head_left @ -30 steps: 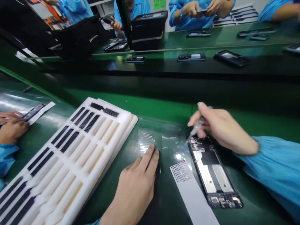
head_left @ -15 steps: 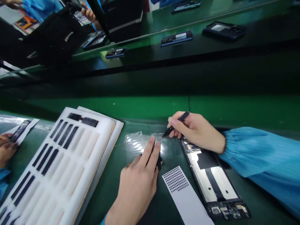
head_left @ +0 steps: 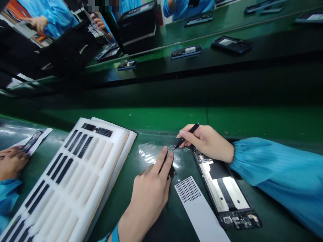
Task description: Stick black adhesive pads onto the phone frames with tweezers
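My right hand point(head_left: 202, 139) pinches black tweezers point(head_left: 188, 135) like a pen, tips down on a small patch of tiny dots point(head_left: 172, 148) on clear film. My left hand point(head_left: 151, 186) rests palm down, index and middle fingertips by that patch. Under its fingers a small black part point(head_left: 172, 172) partly shows, seemingly held there; most of it is hidden. A clear plastic sheet point(head_left: 146, 154) lies beside the left fingers. Between my forearms are a white strip with rows of dark dots point(head_left: 199, 211) and an opened phone point(head_left: 233, 195), its top edge under my right hand.
A white foam tray point(head_left: 80, 181) with black strips in slots lies left, stacked on another. A co-worker's hands point(head_left: 13, 161) hold a phone at far left. Beyond, several phones lie on a raised green shelf, including a dark phone point(head_left: 231, 44). Other people in blue sleeves work behind.
The camera view has shifted slightly, so the tray and phones sit differently in frame. The tweezers' tips stay at the dotted patch, and my left hand keeps its place.
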Tool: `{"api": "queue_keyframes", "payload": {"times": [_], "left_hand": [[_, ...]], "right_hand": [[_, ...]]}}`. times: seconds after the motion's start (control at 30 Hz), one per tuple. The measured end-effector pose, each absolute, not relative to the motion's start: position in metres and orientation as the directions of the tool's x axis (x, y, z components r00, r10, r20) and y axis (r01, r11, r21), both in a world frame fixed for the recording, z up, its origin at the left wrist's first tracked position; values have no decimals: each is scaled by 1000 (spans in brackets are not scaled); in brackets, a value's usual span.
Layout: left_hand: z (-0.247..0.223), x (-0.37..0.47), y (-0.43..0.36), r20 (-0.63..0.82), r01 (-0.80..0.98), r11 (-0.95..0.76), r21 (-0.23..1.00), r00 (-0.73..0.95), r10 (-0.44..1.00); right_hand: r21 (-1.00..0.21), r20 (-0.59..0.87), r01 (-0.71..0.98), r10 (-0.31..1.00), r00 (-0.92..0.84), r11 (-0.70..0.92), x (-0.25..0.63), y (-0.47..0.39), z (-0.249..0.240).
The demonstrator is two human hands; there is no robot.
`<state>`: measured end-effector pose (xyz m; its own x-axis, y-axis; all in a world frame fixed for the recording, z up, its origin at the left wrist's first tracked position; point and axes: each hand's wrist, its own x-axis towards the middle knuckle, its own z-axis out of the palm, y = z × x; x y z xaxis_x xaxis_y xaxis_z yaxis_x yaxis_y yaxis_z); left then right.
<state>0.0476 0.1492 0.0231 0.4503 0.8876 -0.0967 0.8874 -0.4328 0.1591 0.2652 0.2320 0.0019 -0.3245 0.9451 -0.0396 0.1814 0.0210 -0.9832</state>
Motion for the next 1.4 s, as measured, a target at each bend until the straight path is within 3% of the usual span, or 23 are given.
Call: {"api": "queue_keyframes", "payload": {"times": [0.1, 0.17, 0.2, 0.27, 0.33, 0.5, 1.0, 1.23, 1.4], "left_hand": [[32, 47, 146, -79, 784, -72, 617, 152, 985], [41, 48, 145, -280, 450, 221, 865, 68, 958], [46, 48, 145, -391, 259, 350, 900, 127, 912], [54, 48, 144, -491, -47, 529, 848, 307, 815], [57, 49, 142, -487, -227, 605, 763, 413, 770], [55, 53, 134, -356, -430, 577, 695, 492, 795], [52, 55, 132, -323, -472, 551, 688, 481, 815], [47, 49, 132, -162, -453, 445, 773, 537, 828], [43, 48, 131, -134, -435, 414, 800, 543, 829]], "right_hand": [[-990, -5, 132, 951, -309, 38, 267, 232, 11], [-992, 30, 112, 956, -291, 65, 269, 226, 23], [-989, 52, 116, 958, -281, 87, 270, 221, 30], [-980, 93, 143, 960, -264, 135, 269, 208, 44], [-973, 123, 160, 959, -256, 167, 266, 194, 53], [-976, 160, 99, 949, -272, 193, 255, 174, 56], [-949, 249, 123, 930, -272, 290, 255, 166, 43], [-925, 322, 124, 915, -244, 359, 258, 165, 40], [-909, 362, 112, 895, -260, 400, 259, 164, 41]]}}
